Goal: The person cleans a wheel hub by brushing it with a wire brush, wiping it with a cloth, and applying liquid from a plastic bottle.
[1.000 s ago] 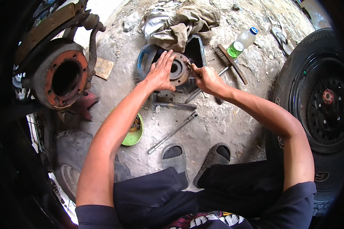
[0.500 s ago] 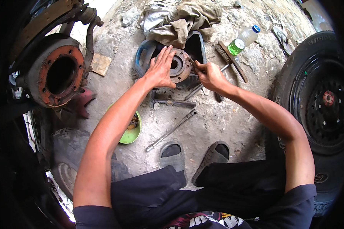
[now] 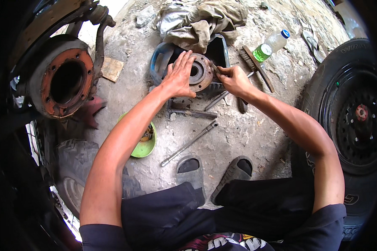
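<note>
A round rusty metal flange [image 3: 202, 82] with bolt holes and a centre bore is held over a cut-open blue plastic container [image 3: 159, 51]. My left hand [image 3: 181, 79] grips the flange's left side, fingers spread across its edge and thumb low. My right hand [image 3: 234, 81] is closed in a pinch on a small thin tool [image 3: 214, 69], whose tip meets the flange's right rim; what tool it is, I cannot make out. Below lie a metal bar [image 3: 188, 112] and a long wrench [image 3: 188, 142]. A wooden-handled brush [image 3: 257, 69] lies to the right.
Crumpled rags [image 3: 201, 23], a plastic bottle [image 3: 271, 46] and sandals [image 3: 312, 42] lie beyond. A hub housing [image 3: 48, 88] with orange face and wood scrap [image 3: 112, 69] are left, a large tyre [image 3: 322, 92] right. A green bowl [image 3: 143, 146] sits by my left forearm.
My left hand and the flange have shifted slightly to the right since half a second ago. My right hand has moved a little along the flange's right rim, still pinching the tool.
</note>
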The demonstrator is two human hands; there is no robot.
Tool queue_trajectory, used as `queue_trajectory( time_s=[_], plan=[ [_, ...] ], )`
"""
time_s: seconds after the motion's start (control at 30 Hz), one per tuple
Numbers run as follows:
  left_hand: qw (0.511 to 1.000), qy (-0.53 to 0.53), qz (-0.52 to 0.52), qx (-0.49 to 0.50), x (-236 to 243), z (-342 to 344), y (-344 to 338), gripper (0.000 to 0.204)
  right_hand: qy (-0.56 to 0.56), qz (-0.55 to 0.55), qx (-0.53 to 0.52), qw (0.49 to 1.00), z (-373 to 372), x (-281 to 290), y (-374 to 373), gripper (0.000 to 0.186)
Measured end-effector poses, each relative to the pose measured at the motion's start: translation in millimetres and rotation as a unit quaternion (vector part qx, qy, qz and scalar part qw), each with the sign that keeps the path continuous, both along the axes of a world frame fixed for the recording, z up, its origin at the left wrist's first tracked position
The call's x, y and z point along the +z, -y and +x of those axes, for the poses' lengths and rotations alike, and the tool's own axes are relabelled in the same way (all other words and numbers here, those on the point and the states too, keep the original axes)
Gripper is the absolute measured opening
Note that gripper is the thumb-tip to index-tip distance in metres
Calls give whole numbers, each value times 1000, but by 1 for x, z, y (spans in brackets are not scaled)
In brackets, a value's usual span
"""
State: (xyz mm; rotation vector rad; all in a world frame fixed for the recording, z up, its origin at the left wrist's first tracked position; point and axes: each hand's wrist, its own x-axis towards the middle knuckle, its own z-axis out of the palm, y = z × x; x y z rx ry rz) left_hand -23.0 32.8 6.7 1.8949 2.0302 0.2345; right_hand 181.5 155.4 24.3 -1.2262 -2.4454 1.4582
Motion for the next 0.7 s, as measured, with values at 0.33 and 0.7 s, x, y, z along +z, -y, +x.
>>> queue_trajectory(
  time_s=[0.33,0.7],
  plan=[
    [1000,9,-17,8,-1,-4,1,134,-12,19,-16,1000,6,-3,5,32],
    [1000,17,-15,6,-1,-6,1,135,-56,104,28,993,-11,-6,7,29]
  ],
)
